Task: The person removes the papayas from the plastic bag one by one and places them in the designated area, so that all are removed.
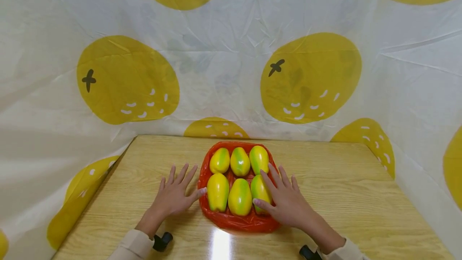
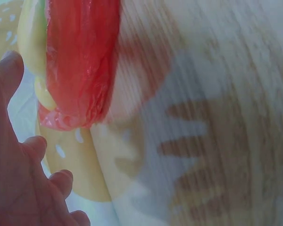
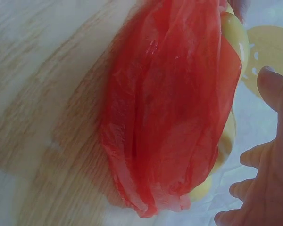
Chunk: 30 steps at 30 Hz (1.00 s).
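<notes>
A container wrapped in a red plastic bag (image 1: 245,224) sits on the wooden table in front of me. Inside lie glossy yellow-green papaya-like fruits (image 1: 240,197) in two rows of three. My left hand (image 1: 173,199) is spread beside the left rim, its thumb tip overlapping the red edge. Over the right side hovers my right hand (image 1: 288,202), fingers spread, partly hiding the near right fruit (image 1: 259,189). Both wrist views show the bag's crinkled side, with the fingers of the left hand (image 2: 23,160) and the right hand (image 3: 266,174) extended and gripping nothing.
The light wooden table (image 1: 343,196) reaches back to a white cloth (image 1: 223,67) printed with large yellow fruit shapes, which also hangs along both sides. Near each wrist a black strap piece (image 1: 163,241) shows. Glare marks the table's front.
</notes>
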Each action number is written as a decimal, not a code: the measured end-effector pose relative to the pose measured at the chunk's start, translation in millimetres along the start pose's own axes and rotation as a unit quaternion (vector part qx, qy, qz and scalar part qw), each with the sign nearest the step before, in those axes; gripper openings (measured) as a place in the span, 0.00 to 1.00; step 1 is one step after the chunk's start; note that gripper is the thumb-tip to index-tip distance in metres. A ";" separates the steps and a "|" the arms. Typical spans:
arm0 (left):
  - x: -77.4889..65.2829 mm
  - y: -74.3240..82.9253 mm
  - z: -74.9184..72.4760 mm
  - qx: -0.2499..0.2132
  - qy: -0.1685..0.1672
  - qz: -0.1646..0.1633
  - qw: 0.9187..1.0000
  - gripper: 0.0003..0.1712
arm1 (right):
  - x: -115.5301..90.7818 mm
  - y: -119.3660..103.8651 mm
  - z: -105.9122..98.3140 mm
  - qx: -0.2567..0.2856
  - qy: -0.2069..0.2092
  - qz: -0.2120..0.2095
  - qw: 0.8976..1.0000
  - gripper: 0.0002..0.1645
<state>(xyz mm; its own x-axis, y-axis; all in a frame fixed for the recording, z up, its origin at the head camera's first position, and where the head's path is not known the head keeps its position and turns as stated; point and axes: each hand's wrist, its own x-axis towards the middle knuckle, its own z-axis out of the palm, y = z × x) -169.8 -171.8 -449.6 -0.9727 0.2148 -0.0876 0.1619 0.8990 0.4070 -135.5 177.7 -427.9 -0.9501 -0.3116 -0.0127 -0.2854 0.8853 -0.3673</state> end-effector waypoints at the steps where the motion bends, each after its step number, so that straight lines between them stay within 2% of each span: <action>1: 0.3 -0.2 0.7 -0.002 -0.002 -0.001 1.000 0.52 | 0.0 -0.1 0.5 0.002 0.001 0.000 1.000 0.55; 8: 1.8 0.8 3.3 -0.026 -0.010 -0.002 1.000 0.52 | -0.5 -1.9 3.7 0.015 -0.002 0.001 1.000 0.54; 17: 4.8 2.3 8.2 -0.086 -0.012 0.001 0.996 0.50 | 1.0 -3.8 7.6 0.021 0.006 -0.015 1.000 0.52; 23: 6.2 0.6 13.1 -0.163 -0.006 0.011 0.987 0.50 | 2.3 -6.2 11.7 0.045 0.000 -0.014 0.999 0.51; 30: 9.2 3.3 14.1 -0.223 0.015 -0.010 0.975 0.51 | 3.9 -9.0 11.1 0.077 0.007 0.002 0.997 0.50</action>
<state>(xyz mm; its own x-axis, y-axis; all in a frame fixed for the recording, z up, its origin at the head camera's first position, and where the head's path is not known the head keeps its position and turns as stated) -175.9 -161.4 -461.9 -0.9804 0.1816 -0.0758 0.0608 0.6461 0.7608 -135.3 164.7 -434.9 -0.9530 -0.3029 -0.0017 -0.2606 0.8228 -0.5051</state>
